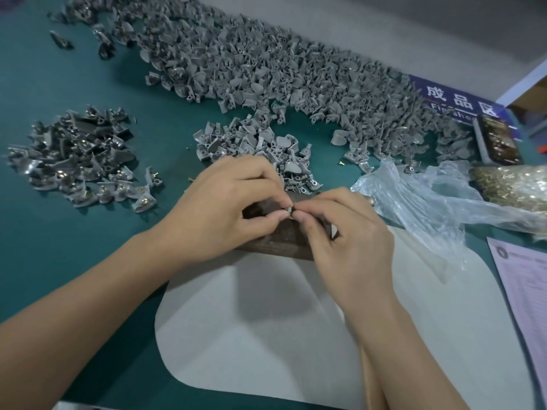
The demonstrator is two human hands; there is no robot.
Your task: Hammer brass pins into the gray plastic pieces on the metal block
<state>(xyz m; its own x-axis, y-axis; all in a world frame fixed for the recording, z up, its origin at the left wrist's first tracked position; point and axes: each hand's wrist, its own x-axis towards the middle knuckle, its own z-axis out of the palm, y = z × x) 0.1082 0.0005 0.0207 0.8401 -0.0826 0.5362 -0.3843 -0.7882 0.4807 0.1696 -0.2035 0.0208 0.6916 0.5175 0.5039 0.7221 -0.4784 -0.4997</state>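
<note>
Both hands together over the metal block [275, 235]: left hand [225, 202] pinching a gray plastic piece [289, 209] from its left, right hand [343, 229] fingertips meeting it from the right, pin too small to tell, neither hand nearer.

One view only, a wide-angle camera riding on the person's head, looking forward and steeply down across the teal-green table top [44, 247]. It is sitting close over the work: both bare forearms are entering from the bottom edge and the left hand [225, 202] and right hand [343, 229] are meeting near frame centre. The far grey wall [414, 22] is filling the upper right corner. Straight edges are bowing toward the borders, the lens bending them. No second view is sharing the scene.
</note>
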